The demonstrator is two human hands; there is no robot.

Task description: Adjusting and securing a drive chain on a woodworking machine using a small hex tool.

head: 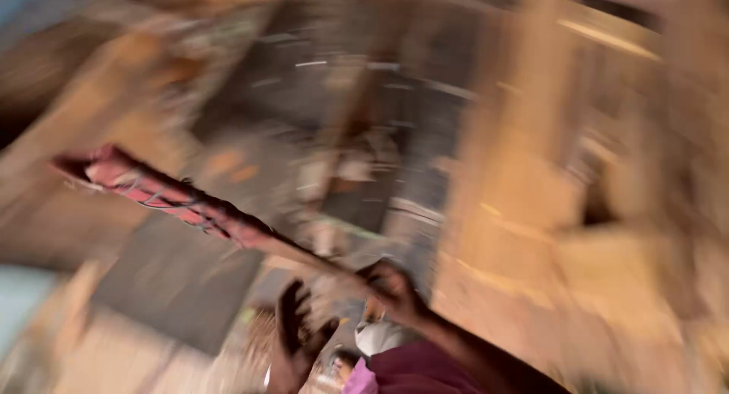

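A long stick (250, 231) is held up across the middle of the view, running from the lower centre up and to the left. Its far end is wrapped in red cloth (144, 185) bound with thin dark wire or thread, though heavy motion blur leaves the binding hard to read. The near, bare end of the stick is gripped by the right hand (391, 288), whose fingers appear curled round the shaft; the grip at the very end seems chosen so that the wrapped head is kept well away from the body. The left hand (296, 326) is seen just below the stick, raised with its fingers partly spread; whether the shaft is touched by it cannot be told, and nothing is seen held in it. It appears placed there to steady or guide the stick, but this is only a judgement.

A maroon sleeve (425, 371) is seen at the bottom edge, with a pale cloth (380, 337) just beside it. Behind, a dark floor (175, 280) and tan boards or walls (524, 174) are smeared by blur, and no further detail can be made out.
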